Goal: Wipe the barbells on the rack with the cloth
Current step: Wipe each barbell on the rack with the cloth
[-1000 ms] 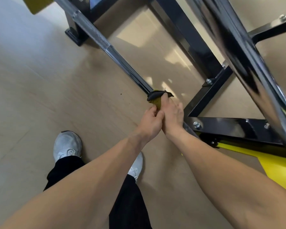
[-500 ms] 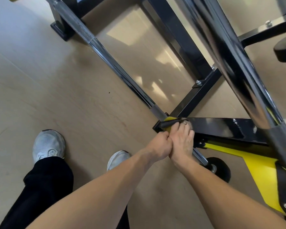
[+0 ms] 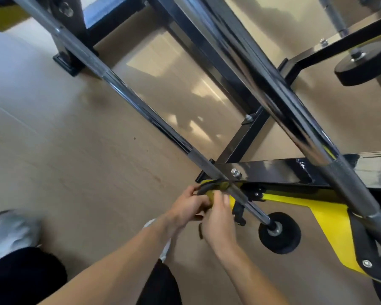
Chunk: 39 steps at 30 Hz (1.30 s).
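A chrome barbell (image 3: 128, 93) runs diagonally from the upper left down to a black end cap (image 3: 279, 232) at the lower right. A yellow and black cloth (image 3: 209, 188) is bunched just left of the bar near its lower end. My left hand (image 3: 189, 205) and my right hand (image 3: 220, 219) both hold the cloth, close together, fingers curled. A second, thicker barbell (image 3: 284, 111) crosses the right side, nearer the camera and blurred.
The black rack frame (image 3: 273, 170) with bolts and a yellow panel (image 3: 330, 216) sits behind the hands. A black disc (image 3: 365, 64) hangs at the upper right. My grey shoe (image 3: 11, 230) and black trouser legs stand on the beige floor (image 3: 64, 150).
My hands and the cloth slid down the barbell toward its lower end, then came slightly off the bar to its left. The view shifted, revealing the end cap.
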{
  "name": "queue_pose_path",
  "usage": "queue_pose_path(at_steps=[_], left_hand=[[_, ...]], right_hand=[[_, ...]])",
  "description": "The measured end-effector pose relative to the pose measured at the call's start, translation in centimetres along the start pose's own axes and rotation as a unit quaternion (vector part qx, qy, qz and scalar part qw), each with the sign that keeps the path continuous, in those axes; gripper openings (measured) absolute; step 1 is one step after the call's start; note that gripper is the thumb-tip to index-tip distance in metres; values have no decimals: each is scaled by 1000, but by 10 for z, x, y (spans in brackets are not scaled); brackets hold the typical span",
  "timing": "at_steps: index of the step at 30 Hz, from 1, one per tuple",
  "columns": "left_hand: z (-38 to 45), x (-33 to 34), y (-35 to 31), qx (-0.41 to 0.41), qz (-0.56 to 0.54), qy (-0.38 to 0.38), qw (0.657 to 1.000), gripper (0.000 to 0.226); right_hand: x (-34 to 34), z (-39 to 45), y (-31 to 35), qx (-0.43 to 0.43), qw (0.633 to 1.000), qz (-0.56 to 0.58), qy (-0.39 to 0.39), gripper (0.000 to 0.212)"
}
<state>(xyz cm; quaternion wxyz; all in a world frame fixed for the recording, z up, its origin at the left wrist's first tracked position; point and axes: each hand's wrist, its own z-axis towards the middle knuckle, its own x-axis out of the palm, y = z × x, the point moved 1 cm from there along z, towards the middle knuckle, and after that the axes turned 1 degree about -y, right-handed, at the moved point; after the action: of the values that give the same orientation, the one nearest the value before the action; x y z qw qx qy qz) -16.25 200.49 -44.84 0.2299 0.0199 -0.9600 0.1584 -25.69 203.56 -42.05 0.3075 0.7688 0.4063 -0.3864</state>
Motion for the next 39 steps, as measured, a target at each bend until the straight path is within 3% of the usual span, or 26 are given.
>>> queue_pose_path(at_steps=[3, 5, 7, 9, 11, 13, 16, 18, 20, 22, 24, 26, 30, 31, 33, 35, 37, 39], left_hand=[[-19, -46, -16, 52, 62, -43, 996, 60], [-38, -81, -36, 74, 71, -69, 992, 62], [-59, -117, -61, 116, 79, -67, 988, 44], [-77, -152, -84, 153, 107, -53, 981, 27], [-92, -181, -108, 184, 148, -62, 970, 35], [-103, -202, -129, 201, 179, -67, 961, 45], [-113, -226, -158, 214, 208, -56, 953, 57], [-109, -243, -176, 244, 223, -97, 939, 56], [-102, -259, -196, 270, 267, -156, 912, 48], [-93, -273, -217, 277, 288, -167, 901, 32], [-87, -287, -234, 277, 328, -167, 887, 16], [-82, -298, -248, 274, 350, -166, 880, 17], [-73, -310, -271, 277, 382, -157, 868, 25], [-68, -313, -276, 280, 414, -165, 850, 22], [-60, -314, -285, 270, 499, -183, 803, 13], [-54, -315, -294, 243, 591, -216, 738, 7], [-52, -318, -307, 215, 653, -258, 679, 10], [-62, -319, -321, 229, 644, -323, 654, 8]], right_hand=[[12, 3, 48, -14, 984, 159, 85, 37], [11, 7, 86, -9, 951, 272, 147, 40], [7, 12, 123, -12, 911, 363, 198, 38], [3, 19, 154, 19, 834, 480, 270, 41], [-1, 27, 182, 104, 716, 599, 342, 46], [-2, 36, 208, 136, 666, 636, 365, 46], [-1, 49, 243, 92, 702, 601, 372, 51], [-6, 64, 263, 62, 757, 547, 352, 66], [-17, 79, 281, 21, 822, 482, 302, 65], [-32, 96, 292, -23, 854, 480, 199, 48], [-49, 115, 303, -72, 856, 504, 95, 37], [-62, 133, 315, -146, 862, 486, 8, 30], [-49, 161, 341, -176, 929, 285, -158, 32], [-39, 165, 350, -192, 947, 216, -139, 36], [-16, 174, 372, -243, 966, 84, 6, 62], [2, 181, 389, -268, 952, 6, 151, 73], [13, 193, 399, -269, 948, -33, 164, 66], [16, 202, 400, -256, 953, -64, 152, 62]])
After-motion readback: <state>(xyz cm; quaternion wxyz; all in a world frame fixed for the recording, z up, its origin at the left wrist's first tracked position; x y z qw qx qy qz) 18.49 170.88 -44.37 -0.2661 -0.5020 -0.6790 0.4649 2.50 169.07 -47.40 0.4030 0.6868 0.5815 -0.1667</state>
